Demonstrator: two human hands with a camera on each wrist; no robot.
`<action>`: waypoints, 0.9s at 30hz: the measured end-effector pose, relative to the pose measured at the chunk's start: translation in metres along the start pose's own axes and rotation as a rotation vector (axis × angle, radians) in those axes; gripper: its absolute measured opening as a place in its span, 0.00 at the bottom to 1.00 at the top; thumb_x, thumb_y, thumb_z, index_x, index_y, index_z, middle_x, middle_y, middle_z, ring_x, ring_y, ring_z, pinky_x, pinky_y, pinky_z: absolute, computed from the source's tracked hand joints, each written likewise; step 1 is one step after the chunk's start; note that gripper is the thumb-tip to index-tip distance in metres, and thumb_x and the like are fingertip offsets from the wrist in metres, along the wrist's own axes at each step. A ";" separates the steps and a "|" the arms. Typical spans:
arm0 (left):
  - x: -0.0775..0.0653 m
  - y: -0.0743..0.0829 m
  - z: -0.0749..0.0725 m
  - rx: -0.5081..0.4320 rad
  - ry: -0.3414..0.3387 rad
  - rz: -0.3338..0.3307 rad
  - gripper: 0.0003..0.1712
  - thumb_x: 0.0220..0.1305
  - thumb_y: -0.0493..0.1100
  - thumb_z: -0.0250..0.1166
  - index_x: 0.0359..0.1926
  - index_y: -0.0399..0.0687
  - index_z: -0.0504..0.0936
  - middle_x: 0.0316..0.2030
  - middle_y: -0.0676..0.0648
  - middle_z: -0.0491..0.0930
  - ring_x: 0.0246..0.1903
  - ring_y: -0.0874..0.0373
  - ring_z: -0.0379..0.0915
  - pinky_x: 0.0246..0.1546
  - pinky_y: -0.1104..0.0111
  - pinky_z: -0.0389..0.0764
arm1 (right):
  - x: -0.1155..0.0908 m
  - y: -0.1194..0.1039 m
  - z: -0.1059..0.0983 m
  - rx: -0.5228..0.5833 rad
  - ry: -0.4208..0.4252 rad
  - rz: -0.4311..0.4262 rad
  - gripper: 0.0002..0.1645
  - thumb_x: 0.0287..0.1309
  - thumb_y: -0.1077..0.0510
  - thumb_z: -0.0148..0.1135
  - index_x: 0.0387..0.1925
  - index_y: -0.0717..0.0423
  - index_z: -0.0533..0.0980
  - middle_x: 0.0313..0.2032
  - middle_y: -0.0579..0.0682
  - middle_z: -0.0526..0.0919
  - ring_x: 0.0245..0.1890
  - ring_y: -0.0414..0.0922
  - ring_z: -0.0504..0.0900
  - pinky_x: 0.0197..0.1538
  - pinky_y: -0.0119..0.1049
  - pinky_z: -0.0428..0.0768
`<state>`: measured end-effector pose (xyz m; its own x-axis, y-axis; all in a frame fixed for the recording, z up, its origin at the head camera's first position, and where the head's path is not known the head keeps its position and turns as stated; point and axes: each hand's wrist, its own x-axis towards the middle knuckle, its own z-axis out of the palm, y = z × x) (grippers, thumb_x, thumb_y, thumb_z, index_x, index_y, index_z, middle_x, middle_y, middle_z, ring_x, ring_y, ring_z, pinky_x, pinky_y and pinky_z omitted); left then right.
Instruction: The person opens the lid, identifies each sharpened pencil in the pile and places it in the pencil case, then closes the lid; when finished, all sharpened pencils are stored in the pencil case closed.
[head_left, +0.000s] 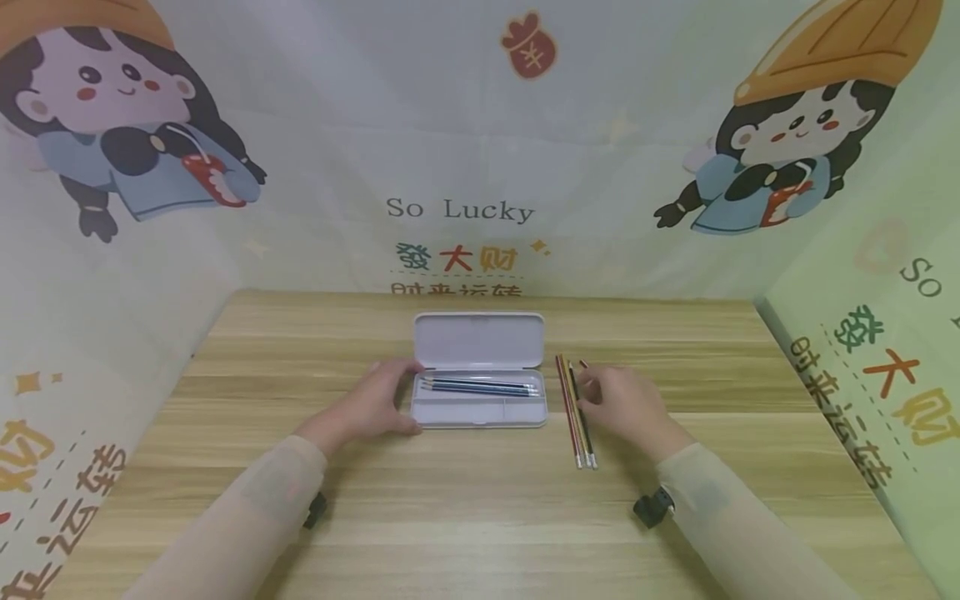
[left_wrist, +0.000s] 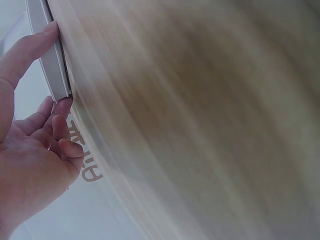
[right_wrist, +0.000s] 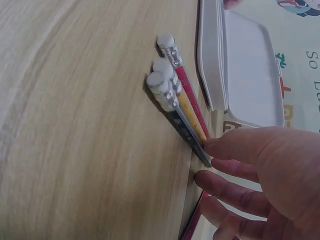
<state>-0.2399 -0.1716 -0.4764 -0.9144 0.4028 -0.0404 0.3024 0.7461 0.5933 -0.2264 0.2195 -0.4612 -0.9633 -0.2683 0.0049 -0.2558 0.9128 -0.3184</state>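
I see the white pencil case (head_left: 457, 413) near the middle of the table, with its lid (head_left: 480, 342) tipped open toward the back. Blue pencils (head_left: 476, 387) lie side by side in its long back part, and the front part has a little wall near the right end. My left hand (head_left: 367, 404) grips the left end of the case, thumb at the front corner and fingers at the back one. Just right of the case, a red pencil (right_wrist: 189, 91), a yellow pencil (right_wrist: 193, 115) and a black pencil (right_wrist: 182, 131) lie close together, white rubber ends toward me. My right hand (head_left: 626, 408) is at them, fingers bent and thumb against the bunch; I cannot tell if it pinches one. A dark red pencil (right_wrist: 192, 220) pokes out by its fingers. Under it all is the wooden table (head_left: 480, 517). Pale sleeves (head_left: 247, 508) cover both arms, and a cloth (head_left: 330, 183) with cartoon kids hangs behind.
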 end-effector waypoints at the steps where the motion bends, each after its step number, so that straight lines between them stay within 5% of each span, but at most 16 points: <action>1: 0.000 0.000 0.000 0.000 0.000 -0.001 0.54 0.40 0.43 0.85 0.69 0.36 0.70 0.68 0.35 0.73 0.67 0.38 0.65 0.73 0.44 0.65 | 0.000 0.000 0.000 -0.001 -0.001 0.002 0.21 0.57 0.54 0.72 0.52 0.53 0.83 0.38 0.48 0.90 0.37 0.46 0.86 0.39 0.43 0.85; 27: 0.001 0.001 -0.001 0.012 0.001 0.011 0.53 0.39 0.43 0.85 0.68 0.36 0.71 0.68 0.35 0.73 0.66 0.39 0.66 0.73 0.45 0.66 | -0.002 0.003 -0.001 -0.021 0.008 0.062 0.20 0.53 0.54 0.72 0.49 0.53 0.85 0.33 0.47 0.88 0.30 0.42 0.82 0.30 0.36 0.79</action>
<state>-0.2409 -0.1712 -0.4753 -0.9114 0.4101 -0.0332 0.3154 0.7482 0.5837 -0.2250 0.2231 -0.4612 -0.9779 -0.2088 -0.0071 -0.1972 0.9339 -0.2983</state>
